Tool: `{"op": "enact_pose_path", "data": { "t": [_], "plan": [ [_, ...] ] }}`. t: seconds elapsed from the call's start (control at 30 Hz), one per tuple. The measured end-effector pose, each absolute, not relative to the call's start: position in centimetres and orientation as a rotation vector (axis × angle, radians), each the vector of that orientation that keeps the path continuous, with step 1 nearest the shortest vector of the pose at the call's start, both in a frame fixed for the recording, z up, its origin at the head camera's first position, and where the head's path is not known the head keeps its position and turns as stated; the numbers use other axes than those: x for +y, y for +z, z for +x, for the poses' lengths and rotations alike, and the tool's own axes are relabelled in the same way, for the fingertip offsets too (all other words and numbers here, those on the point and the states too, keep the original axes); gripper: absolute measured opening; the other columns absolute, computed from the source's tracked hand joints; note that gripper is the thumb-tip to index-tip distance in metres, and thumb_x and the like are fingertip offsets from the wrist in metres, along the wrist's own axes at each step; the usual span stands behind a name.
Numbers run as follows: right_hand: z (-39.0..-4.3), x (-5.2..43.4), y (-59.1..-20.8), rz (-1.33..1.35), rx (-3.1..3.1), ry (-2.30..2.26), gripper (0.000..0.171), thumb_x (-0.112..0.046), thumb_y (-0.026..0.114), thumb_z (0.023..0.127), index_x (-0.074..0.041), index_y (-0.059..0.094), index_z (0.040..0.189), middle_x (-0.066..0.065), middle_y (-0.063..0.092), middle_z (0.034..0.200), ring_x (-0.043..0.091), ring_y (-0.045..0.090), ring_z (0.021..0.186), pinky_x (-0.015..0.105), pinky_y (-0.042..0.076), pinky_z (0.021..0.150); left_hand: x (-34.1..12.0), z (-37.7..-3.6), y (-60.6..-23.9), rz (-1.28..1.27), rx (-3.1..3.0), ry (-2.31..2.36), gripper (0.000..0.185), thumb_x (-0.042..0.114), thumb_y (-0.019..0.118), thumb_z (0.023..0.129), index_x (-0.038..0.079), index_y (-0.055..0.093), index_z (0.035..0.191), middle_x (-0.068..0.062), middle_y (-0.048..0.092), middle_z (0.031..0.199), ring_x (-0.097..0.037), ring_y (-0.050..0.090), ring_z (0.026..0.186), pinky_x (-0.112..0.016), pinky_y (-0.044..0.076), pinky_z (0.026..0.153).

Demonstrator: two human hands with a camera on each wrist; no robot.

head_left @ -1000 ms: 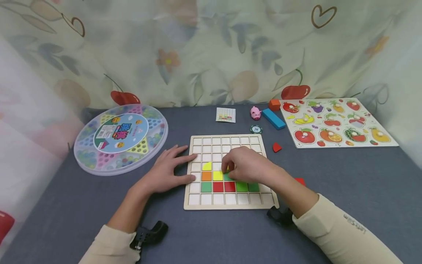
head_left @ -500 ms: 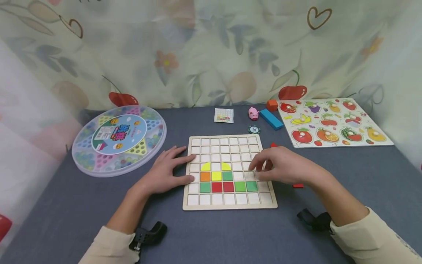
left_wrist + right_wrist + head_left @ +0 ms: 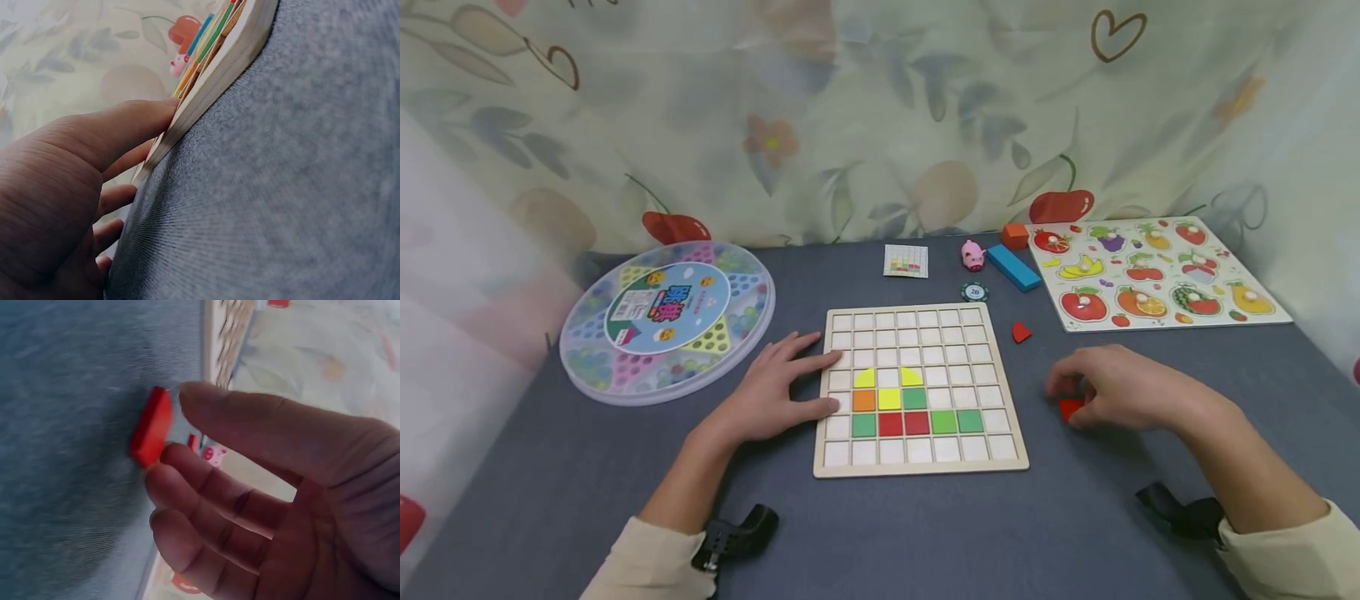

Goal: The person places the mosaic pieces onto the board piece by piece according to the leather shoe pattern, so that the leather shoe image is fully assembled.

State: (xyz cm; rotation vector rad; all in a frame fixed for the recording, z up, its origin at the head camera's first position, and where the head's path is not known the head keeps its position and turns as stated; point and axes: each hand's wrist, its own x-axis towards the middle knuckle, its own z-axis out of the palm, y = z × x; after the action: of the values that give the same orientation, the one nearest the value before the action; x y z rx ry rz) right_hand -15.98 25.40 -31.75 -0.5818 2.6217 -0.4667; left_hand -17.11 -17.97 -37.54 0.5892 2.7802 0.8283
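Note:
A wooden grid board (image 3: 917, 468) lies mid-table and holds several coloured tiles (image 3: 916, 423), with two yellow rounded tiles (image 3: 912, 377) on top. My left hand (image 3: 820, 379) lies flat on the cloth, its straight fingers against the board's left edge (image 3: 206, 94). The left wrist view shows that left hand (image 3: 94, 162) touching the rim. My right hand (image 3: 1075, 396) is right of the board, over a small red piece (image 3: 1070, 408). In the right wrist view the thumb and forefinger of the right hand (image 3: 175, 434) pinch the red piece (image 3: 152, 434) on the cloth.
Another red piece (image 3: 1020, 332) lies beyond the board's right side. A round marble-game box (image 3: 666, 317) sits at left, a fruit peg puzzle (image 3: 1153, 275) at back right. Behind the board are a pattern card (image 3: 906, 261), a chip (image 3: 974, 292), a pink pig (image 3: 973, 254), and blue (image 3: 1012, 268) and orange (image 3: 1013, 236) blocks.
My right hand left the board's middle, where a second yellow rounded tile now shows, and moved right onto the cloth to the red piece. The left hand stayed put.

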Motion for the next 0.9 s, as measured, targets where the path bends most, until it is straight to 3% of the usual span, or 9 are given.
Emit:
{"op": "enact_pose_path", "data": {
  "t": [0.43,0.67,0.9],
  "plan": [
    [-16.3,25.5,-32.3,-0.580,2.630,-0.563,0.023,-0.011,0.084,0.082,-0.017,0.063,0.090,-0.003,0.056,0.079,0.014,0.053,0.075,0.029,0.044,0.064,-17.9,-17.0,-37.4,0.622,2.783,0.845,0.070,0.045,0.074,0.092,0.022,0.052,0.154,-0.014,0.030,0.169,-0.045,0.012,0.158,-0.067,0.009,0.125],
    [-17.0,24.4,-31.4,-0.670,2.573,-0.774,0.016,-0.020,0.085,0.086,-0.017,0.072,0.096,-0.004,0.064,0.083,0.016,0.058,0.077,0.026,0.052,0.067,-17.9,-17.0,-37.3,0.615,2.776,0.845,0.070,0.046,0.073,0.092,0.023,0.051,0.155,-0.013,0.029,0.169,-0.044,0.011,0.159,-0.066,0.008,0.126],
    [-17.9,21.2,-30.9,-0.675,2.523,-0.876,0.018,-0.018,0.082,0.089,-0.013,0.075,0.104,0.000,0.068,0.086,0.018,0.060,0.076,0.028,0.054,0.064,-18.0,-16.9,-37.3,0.617,2.773,0.853,0.069,0.046,0.073,0.093,0.023,0.052,0.155,-0.014,0.029,0.169,-0.045,0.011,0.159,-0.067,0.009,0.125]
  ]
}}
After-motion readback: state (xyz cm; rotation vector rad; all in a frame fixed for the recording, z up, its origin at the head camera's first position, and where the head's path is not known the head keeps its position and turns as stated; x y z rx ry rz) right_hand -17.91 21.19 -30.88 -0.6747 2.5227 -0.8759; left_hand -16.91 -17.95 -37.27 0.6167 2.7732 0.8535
